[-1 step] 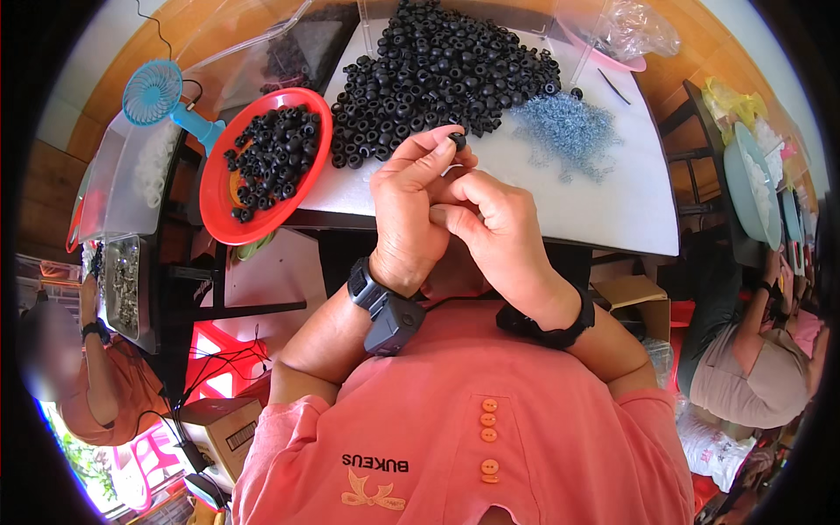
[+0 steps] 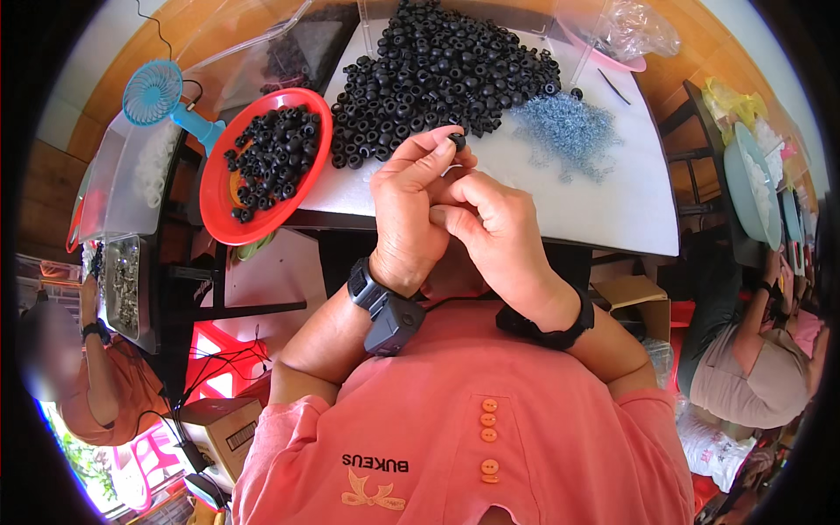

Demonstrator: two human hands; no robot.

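Note:
Between the thumb and forefinger of my left hand (image 2: 411, 206) is a small round black part with a hole (image 2: 457, 141). My right hand (image 2: 499, 219) meets the left one, its thumb and forefinger pinched together just below that part. Whatever those right fingertips hold, if anything, is hidden. Beyond my hands a large heap of similar black parts (image 2: 429, 70) covers the far side of the white tabletop (image 2: 626, 201). A pile of tiny clear-blue pieces (image 2: 573, 131) lies to the right. At the left, a tilted red bowl (image 2: 214, 210) holds more black parts.
A blue fan (image 2: 153, 92) stands behind the red bowl. A thin dark stick (image 2: 614, 87) lies near the far right edge. Clear plastic film (image 2: 637, 31) sits in a pink basin at the back. Other people work at either side, one near a pale green basin (image 2: 744, 184).

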